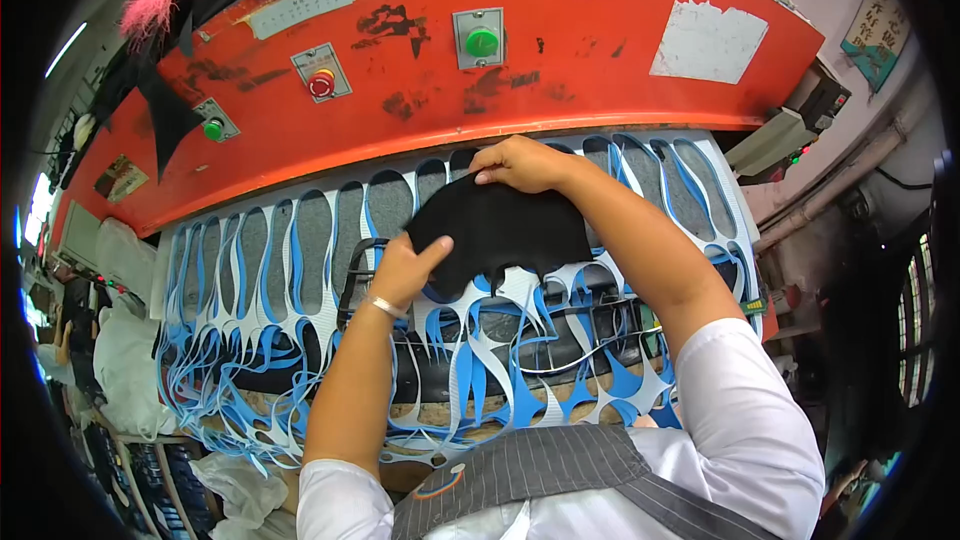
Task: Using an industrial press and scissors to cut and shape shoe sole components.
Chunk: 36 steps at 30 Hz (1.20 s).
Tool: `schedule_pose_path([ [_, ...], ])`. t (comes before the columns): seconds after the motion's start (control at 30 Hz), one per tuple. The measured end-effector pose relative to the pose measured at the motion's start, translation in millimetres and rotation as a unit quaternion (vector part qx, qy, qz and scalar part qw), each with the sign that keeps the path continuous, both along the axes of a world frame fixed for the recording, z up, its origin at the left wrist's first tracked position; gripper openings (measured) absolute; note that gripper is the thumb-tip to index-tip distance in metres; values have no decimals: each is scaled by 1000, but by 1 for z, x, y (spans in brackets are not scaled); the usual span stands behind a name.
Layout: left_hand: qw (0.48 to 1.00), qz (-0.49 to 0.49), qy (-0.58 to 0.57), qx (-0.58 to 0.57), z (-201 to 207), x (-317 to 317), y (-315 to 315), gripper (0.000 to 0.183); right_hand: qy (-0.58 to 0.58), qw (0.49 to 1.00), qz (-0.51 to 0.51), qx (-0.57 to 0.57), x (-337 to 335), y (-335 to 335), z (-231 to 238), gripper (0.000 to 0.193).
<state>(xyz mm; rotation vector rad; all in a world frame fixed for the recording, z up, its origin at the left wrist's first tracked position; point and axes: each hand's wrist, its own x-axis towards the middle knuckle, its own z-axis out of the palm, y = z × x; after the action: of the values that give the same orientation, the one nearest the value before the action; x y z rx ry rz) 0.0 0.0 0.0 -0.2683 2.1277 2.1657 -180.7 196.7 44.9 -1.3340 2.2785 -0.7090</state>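
A piece of black fabric [510, 225] with a ragged lower edge is stretched between my hands over the worktable. My left hand [405, 265] grips its left side, thumb lying on top of the cloth. At its upper edge my right hand [515, 162] pinches the fabric, fingers bent. Beneath and around it spreads a cut-out sheet of blue and white material [325, 315], full of long oval holes with grey surface showing through. Beside my left wrist, part of a black frame-like tool [352, 285] shows; the fabric and my arm hide the rest of it.
An orange-red machine beam [600, 60] spans the far side, carrying green [482, 41] and red [321, 83] push buttons. Loose blue and white strips [235, 420] hang over the near left edge. White plastic bags [135, 370] stand at the left. A grey control box [785, 135] sits far right.
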Motion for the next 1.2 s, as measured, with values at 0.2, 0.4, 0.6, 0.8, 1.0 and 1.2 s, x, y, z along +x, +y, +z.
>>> schedule_pose_path([
  [0.2,973,88,78,-197,-74,-32,-33,34,-10,974,-225,35,-5,26,-53,44],
  [0.4,945,57,25,-321,-58,-37,-36,31,-337,850,-384,-130,19,60,-66,62],
  [0.6,921,55,83,-376,-27,4,-45,65,-228,888,-388,-90,36,38,-86,66],
  [0.8,815,-12,14,-579,6,93,-80,72,-198,886,-404,-110,33,64,-90,66],
  [1.0,869,24,39,-492,-42,122,-101,69,-122,911,-387,-68,38,48,-84,68],
  [1.2,858,6,81,-507,-41,127,-107,67,-51,924,-379,-16,47,45,-85,69],
])
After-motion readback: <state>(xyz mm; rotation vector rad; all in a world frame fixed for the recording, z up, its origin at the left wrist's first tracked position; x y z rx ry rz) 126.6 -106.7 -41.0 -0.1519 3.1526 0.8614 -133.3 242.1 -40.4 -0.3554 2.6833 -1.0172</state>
